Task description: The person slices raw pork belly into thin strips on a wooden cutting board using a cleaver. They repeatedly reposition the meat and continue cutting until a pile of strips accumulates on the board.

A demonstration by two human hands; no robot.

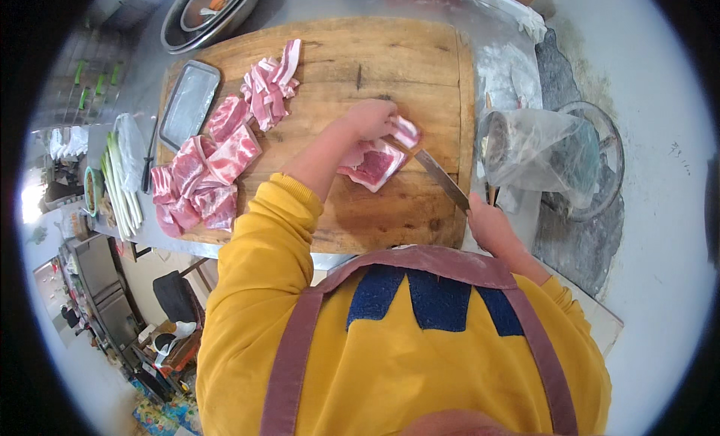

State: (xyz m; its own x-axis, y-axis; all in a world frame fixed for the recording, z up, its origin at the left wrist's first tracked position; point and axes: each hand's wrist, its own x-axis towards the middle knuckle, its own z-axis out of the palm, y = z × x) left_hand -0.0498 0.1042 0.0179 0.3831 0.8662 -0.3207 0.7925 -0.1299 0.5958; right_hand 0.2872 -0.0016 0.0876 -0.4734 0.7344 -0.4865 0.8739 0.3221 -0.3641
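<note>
My right hand (489, 221) grips the handle of a broad-bladed kitchen knife (443, 178), at the right edge of the wooden cutting board (332, 222). The blade points up and left across the board, its tip by the raw meat. My left hand (370, 120) has its fingers closed on a thin strip of raw pork (405, 132) just beyond the blade's end. Below that hand lies a thick slab of fatty pork (376, 167), its left part hidden under my wrist. A pile of cut pork strips (271, 87) is at the board's upper left.
Larger pork chunks (197, 177) cover the board's left side, beside a grey tray (190, 104). Green onions (119, 183), a plastic bag (130, 155) and a dark-handled tool (146, 174) lie further left. Metal bowls (208, 39) stand behind. A plastic-covered container (540, 152) is at right.
</note>
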